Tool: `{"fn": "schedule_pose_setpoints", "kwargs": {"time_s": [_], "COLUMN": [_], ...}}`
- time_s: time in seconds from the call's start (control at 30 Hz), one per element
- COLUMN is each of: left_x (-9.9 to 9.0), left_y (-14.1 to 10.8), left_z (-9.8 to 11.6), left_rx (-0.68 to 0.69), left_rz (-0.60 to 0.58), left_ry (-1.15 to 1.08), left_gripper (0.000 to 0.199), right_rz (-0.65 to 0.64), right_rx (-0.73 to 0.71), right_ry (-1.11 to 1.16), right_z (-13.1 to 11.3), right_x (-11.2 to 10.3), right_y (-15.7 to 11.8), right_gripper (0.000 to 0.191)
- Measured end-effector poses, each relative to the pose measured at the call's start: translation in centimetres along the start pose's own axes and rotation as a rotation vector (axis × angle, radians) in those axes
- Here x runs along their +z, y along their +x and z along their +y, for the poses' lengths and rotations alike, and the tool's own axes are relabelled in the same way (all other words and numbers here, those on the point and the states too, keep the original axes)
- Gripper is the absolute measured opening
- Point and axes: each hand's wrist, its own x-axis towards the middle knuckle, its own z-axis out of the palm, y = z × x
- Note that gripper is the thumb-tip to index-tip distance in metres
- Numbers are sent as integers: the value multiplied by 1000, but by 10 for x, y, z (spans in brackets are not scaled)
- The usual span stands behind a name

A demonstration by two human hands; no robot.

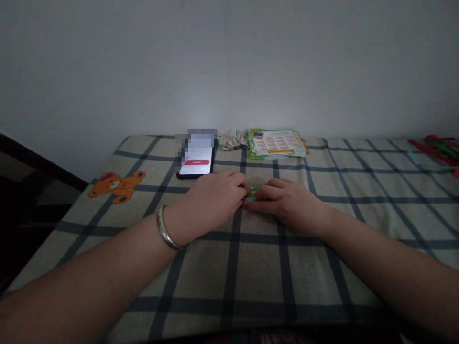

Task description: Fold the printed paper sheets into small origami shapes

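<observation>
My left hand [218, 193], with a silver bangle [165, 229] on its wrist, is closed low over the table, its fingertips pressed on one end of a small green piece of paper [252, 192]. From the other side, my right hand [287, 198] pinches the same green paper, thumb toward me and fingers curled. Only a narrow strip shows between the two hands; the rest is hidden by fingers. Beyond them lies a stack of printed green and white sheets [276, 143], with a crumpled printed paper [233, 142] to its left.
A phone [196, 155] with a lit screen lies behind my left hand. An orange bear cutout [116, 186] lies at the left on the checked tablecloth [258, 272]. Red and green items [439, 148] sit at the far right. A pale wall [229, 62] rises behind the table.
</observation>
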Motion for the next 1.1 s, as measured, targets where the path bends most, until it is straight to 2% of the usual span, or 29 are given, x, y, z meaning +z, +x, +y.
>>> {"fn": "schedule_pose_setpoints", "kwargs": {"time_s": [0.2, 0.43, 0.57, 0.97, 1.1], "left_x": [0, -2, 1, 1, 1], "left_y": [-1, -1, -1, 0, -1], "left_z": [1, 7, 8, 6, 6], "left_rx": [0, -42, -57, -37, -41], "left_rz": [11, 15, 31, 33, 31], "left_ry": [-5, -17, -5, -16, -14], "left_gripper": [18, 21, 21, 21, 23], "right_rz": [-23, -43, -58, -48, -83], "right_rx": [20, 27, 29, 33, 54], "right_ry": [-35, -58, -44, -44, -39], "right_z": [-6, -10, -8, -11, -10], "right_x": [-4, -12, -13, -14, -17], "right_y": [-3, 1, 2, -2, -2], "right_gripper": [45, 35, 38, 29, 25]}}
